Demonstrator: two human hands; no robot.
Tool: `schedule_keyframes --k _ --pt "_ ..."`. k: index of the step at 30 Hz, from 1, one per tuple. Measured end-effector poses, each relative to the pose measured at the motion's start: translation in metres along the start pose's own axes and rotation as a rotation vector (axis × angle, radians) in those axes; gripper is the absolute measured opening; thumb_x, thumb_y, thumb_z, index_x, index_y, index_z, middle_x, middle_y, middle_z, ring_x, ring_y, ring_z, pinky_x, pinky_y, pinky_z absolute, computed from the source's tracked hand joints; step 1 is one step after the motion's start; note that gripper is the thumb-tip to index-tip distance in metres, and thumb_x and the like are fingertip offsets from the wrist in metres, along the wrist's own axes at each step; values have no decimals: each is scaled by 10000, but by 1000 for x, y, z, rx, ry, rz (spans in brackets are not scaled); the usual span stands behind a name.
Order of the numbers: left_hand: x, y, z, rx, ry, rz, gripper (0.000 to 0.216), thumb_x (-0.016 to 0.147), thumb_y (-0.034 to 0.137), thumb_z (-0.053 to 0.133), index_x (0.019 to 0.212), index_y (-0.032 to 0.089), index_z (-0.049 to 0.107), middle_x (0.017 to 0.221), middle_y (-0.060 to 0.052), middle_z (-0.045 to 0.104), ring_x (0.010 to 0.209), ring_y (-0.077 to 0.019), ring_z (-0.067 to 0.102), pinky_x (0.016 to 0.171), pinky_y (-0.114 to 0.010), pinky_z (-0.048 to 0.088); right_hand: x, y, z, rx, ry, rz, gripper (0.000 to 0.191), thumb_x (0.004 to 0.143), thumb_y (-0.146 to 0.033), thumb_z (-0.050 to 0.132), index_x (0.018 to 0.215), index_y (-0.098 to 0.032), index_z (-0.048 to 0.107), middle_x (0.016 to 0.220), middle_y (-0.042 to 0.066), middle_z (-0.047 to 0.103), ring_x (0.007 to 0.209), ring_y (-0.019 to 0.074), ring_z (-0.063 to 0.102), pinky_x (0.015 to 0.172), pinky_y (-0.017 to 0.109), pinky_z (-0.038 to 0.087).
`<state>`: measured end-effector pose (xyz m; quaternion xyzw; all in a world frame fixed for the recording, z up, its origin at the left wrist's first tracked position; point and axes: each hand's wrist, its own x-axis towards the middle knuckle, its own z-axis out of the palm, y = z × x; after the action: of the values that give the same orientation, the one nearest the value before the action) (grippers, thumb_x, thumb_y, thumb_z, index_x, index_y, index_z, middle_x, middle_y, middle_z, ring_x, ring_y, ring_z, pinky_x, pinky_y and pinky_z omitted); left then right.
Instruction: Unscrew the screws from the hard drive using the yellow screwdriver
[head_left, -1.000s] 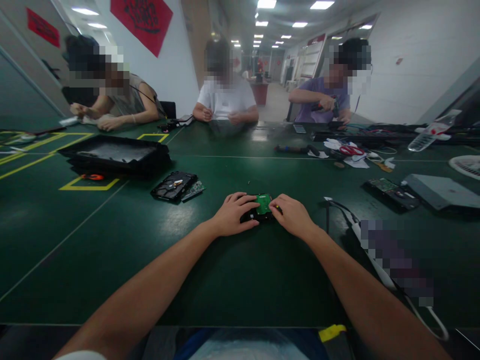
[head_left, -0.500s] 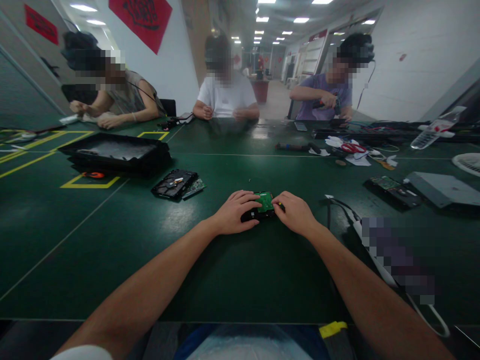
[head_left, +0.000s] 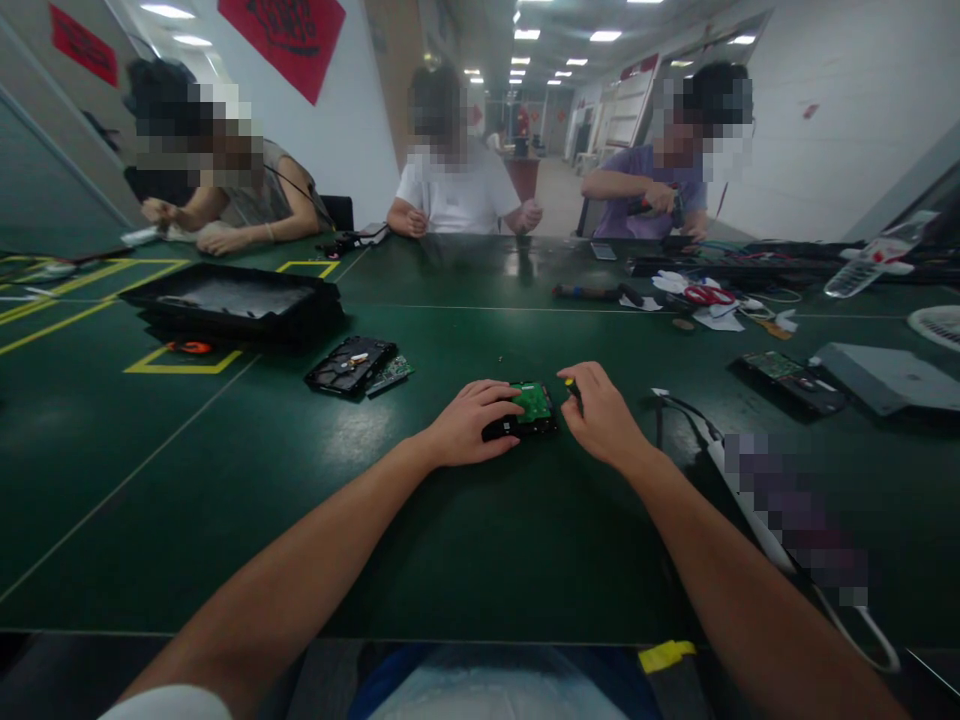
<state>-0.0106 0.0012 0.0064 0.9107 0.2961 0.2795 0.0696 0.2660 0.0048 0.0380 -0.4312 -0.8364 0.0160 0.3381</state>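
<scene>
From my remote seat, my left hand grips the hard drive at twelve o'clock on the tabletop, seemingly steadying it, while my right hand, at its three o'clock, pinches a small yellow-ended tool.

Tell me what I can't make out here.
All in the head view:
- Drive: left end hidden by the left hand.
- Yellow item: partly covered by the right hand, too small to identify.
- Speck on the table: too small to identify.
- White round thing: cut off by the right edge.
</scene>
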Motion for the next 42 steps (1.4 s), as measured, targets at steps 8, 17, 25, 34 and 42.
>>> schedule_keyframes --k 8,17,25,34,42 --pt "1 4 -3 -40 6 -3 371 940 424 736 1271 259 711 1464 -111 638 1421 -327 543 1199 -564 413 4 7 -13 -18 327 -60 404 1046 -265 575 1448 -259 527 1291 142 651 1255 314 624 1107 554 529" --pt "1 3 -4 -58 -7 -26 295 934 413 741 1192 272 751 1452 -100 645 1416 -327 549 1190 -571 423 2 10 -10 46 324 26 440 1048 -360 604 1474 -272 536 1333 131 658 1196 300 687 1033 508 607" --pt "0 2 0 3 1 -61 453 929 438 740 1345 265 684 1511 -114 598 1456 -332 503 1221 -569 386 0 9 -7 -19 276 107 577 1040 -319 560 1598 -247 430 1275 133 693 962 272 724 907 479 640" --pt "-4 3 1 107 -131 -256 693 953 589 671 1558 276 548 1651 -164 423 1497 -425 415 1201 -643 364 -1 -1 -4 64 465 111 561 1028 -447 631 1530 -291 435 1286 125 658 972 260 725 814 431 669" --pt "-1 14 7 142 -91 -288 699 969 638 630 1563 279 547 1650 -172 420 1466 -442 427 1160 -668 386 -2 -7 1 126 461 141 558 1025 -492 629 1499 -277 428 1206 109 689 946 263 732 827 438 656"
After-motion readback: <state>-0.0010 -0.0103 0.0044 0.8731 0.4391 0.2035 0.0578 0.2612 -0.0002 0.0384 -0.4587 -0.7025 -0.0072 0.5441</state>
